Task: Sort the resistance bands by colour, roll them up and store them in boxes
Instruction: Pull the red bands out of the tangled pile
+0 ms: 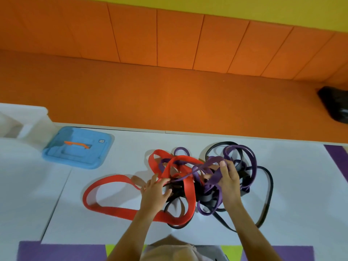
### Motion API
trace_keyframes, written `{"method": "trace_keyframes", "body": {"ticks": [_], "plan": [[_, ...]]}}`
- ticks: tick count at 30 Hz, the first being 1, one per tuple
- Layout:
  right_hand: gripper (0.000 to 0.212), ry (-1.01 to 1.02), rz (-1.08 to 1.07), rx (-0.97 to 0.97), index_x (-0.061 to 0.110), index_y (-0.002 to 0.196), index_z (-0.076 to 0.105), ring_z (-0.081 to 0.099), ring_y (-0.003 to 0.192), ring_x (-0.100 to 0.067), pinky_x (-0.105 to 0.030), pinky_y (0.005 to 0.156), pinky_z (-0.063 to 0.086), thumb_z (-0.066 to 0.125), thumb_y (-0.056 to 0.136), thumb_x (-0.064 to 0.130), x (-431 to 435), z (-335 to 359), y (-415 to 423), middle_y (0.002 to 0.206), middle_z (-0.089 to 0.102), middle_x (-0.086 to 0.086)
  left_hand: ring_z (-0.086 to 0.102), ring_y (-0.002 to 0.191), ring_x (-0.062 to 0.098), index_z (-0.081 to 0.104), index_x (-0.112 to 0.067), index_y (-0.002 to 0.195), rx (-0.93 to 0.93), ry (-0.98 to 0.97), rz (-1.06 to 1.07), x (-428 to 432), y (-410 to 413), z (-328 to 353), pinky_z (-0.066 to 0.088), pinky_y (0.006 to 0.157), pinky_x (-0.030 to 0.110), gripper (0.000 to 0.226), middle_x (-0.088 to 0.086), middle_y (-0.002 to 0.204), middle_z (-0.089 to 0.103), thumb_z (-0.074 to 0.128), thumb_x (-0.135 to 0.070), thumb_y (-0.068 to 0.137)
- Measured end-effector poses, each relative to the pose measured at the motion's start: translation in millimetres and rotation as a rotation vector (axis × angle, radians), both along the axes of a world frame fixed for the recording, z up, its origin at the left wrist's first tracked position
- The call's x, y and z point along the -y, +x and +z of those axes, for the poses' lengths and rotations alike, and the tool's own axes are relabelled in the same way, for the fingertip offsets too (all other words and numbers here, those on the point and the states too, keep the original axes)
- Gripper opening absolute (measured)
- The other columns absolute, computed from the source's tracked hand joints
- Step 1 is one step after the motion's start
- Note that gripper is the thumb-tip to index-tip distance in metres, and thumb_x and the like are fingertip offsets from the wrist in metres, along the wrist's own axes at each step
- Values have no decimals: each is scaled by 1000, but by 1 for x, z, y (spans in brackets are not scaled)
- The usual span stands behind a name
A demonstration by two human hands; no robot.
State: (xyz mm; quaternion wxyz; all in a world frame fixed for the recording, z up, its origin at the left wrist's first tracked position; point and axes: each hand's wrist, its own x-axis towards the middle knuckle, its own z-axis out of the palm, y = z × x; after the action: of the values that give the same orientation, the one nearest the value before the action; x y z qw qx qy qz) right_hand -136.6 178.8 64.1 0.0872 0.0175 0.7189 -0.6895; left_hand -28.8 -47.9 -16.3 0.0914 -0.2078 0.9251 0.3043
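A tangled heap of resistance bands lies on the white table (291, 185). Red bands (113, 211) loop out to the left, purple bands (250, 157) pile at the centre and right, and black bands (269, 187) trail to the right and front. My left hand (155, 193) rests on the heap's left side with fingers spread on the red and black bands. My right hand (228, 178) grips a purple band, lifted a little above the pile.
A light blue box lid (79, 147) with an orange handle lies at the table's back left, beside a white container (24, 125). Orange padded floor and wall lie beyond the table. A black bag (335, 104) sits at the far right.
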Motion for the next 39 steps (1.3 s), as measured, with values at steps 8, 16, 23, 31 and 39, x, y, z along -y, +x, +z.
{"method": "trace_keyframes", "body": {"ticks": [8, 16, 23, 31, 39], "plan": [[38, -100, 183, 147, 17, 113, 61, 69, 67, -26, -31, 68, 44, 60, 100, 53, 16, 21, 7, 109, 78, -13, 53, 137, 24, 18, -49, 163, 93, -95, 31, -2, 0, 9, 44, 110, 56, 69, -4, 147, 48, 56, -39, 106], [11, -199, 39, 172, 27, 97, 64, 63, 58, -10, -18, 53, 48, 61, 104, 34, 7, 18, 0, 95, 78, -3, 69, 92, 20, 45, -35, 159, -243, -72, 189, 9, 2, 19, 60, 86, 37, 67, -1, 99, 75, 65, -7, 101], [18, 491, -37, 16, 39, 106, 72, 69, 91, -20, -32, 78, 50, 58, 106, 27, -22, -35, 2, 109, 73, 1, 65, 93, 21, 67, -10, 137, -557, 29, 468, 26, -10, 42, 53, 85, 30, 45, 1, 109, 74, 67, 8, 96], [32, 631, 329, -29, 19, 126, 69, 54, 126, -27, -44, 105, 51, 62, 101, 38, -3, -62, 6, 132, 64, -7, 61, 117, 14, 63, -11, 138, -584, 194, 746, 58, -27, 69, 50, 105, 38, 35, 7, 134, 68, 62, -5, 104], [56, 931, 421, 153, 26, 156, 38, 67, 112, -37, -44, 91, 55, 58, 103, 27, 13, -67, -30, 142, 52, -11, 61, 112, 29, 57, -21, 136, -300, 599, 913, 72, -25, 59, 47, 96, 42, 34, 13, 126, 68, 61, -13, 103]]}}
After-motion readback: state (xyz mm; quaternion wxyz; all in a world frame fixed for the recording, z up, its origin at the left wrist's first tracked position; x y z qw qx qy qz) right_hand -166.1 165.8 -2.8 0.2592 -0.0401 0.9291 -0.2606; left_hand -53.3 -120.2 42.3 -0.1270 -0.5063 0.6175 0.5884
